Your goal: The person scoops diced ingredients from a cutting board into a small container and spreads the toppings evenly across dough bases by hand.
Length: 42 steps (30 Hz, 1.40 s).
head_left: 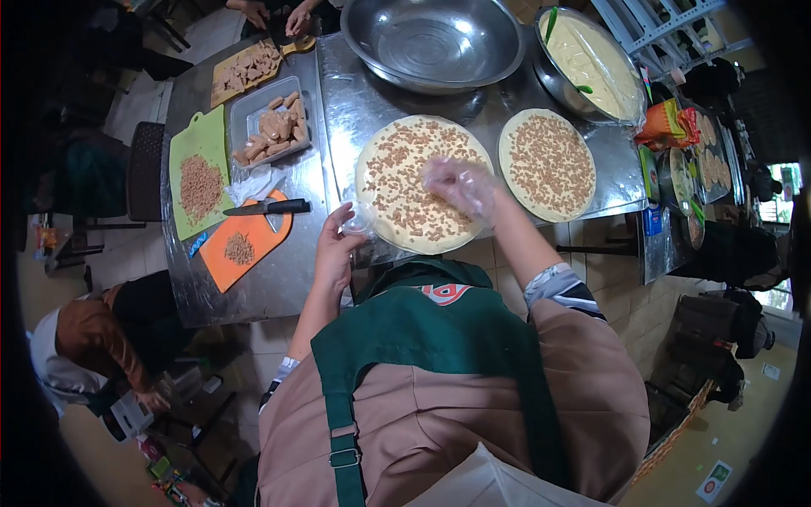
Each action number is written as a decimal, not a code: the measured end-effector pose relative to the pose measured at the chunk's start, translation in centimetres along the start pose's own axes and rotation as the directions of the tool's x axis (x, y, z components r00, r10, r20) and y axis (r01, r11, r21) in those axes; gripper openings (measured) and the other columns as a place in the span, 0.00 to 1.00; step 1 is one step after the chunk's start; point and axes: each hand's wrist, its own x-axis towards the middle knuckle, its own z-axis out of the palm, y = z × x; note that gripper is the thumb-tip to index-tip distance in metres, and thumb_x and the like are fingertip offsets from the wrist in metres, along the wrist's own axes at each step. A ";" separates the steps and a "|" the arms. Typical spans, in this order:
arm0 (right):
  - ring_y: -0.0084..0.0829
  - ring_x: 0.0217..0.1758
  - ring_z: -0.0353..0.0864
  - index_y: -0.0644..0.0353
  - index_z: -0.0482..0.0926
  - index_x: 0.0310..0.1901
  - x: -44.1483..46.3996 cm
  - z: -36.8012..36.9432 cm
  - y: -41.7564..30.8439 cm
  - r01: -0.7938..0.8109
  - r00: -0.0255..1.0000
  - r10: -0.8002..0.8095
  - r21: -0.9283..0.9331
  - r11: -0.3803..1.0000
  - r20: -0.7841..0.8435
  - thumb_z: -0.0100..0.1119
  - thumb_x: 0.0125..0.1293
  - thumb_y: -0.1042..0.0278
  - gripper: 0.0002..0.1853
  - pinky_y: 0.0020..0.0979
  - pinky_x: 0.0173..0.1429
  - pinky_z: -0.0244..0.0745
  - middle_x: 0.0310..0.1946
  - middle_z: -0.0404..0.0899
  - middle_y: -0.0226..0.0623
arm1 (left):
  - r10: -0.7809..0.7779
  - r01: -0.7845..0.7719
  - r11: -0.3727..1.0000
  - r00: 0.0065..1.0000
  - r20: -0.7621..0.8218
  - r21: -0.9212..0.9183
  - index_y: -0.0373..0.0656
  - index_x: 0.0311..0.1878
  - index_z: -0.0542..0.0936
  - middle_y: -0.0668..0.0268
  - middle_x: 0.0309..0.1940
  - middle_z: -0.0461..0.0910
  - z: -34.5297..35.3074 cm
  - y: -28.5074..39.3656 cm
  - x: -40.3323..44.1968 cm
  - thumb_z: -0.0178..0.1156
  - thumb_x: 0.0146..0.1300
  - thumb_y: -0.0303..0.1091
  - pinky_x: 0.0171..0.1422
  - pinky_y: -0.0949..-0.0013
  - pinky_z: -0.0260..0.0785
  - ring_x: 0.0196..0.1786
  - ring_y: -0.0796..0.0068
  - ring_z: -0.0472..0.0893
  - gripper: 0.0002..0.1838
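Observation:
A round pale dough sheet (405, 211) strewn with small brown meat bits lies at the table's front edge. Over its right half is my right hand (463, 188) in a clear plastic glove, its fingers blurred and bunched; what they hold, if anything, is hidden. My left hand (340, 239), bare, is beside the sheet's lower left edge, fingers apart, with a clear rounded piece (361, 218) near its fingertips. Just right of the first sheet, a second round sheet (547, 165) is covered with similar bits.
A large steel bowl (432, 42) stands behind. A bowl of pale batter (591, 68) is at back right. Left are a sausage tub (274, 127), green board (190, 144), orange board (269, 241) and knife (269, 207). A co-worker's hands (283, 19) are at back left.

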 end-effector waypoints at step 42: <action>0.34 0.31 0.75 0.57 0.78 0.30 10.0 4.8 -1.4 0.169 0.985 0.043 -0.872 -0.459 0.168 0.57 0.46 0.62 0.10 0.29 0.37 0.69 0.28 0.77 0.39 | 0.057 -0.085 0.989 0.974 -0.220 -0.123 0.42 0.52 0.66 0.63 0.46 0.63 -3.7 -0.9 -3.9 0.53 0.38 0.14 0.45 0.76 0.63 0.41 0.76 0.67 0.31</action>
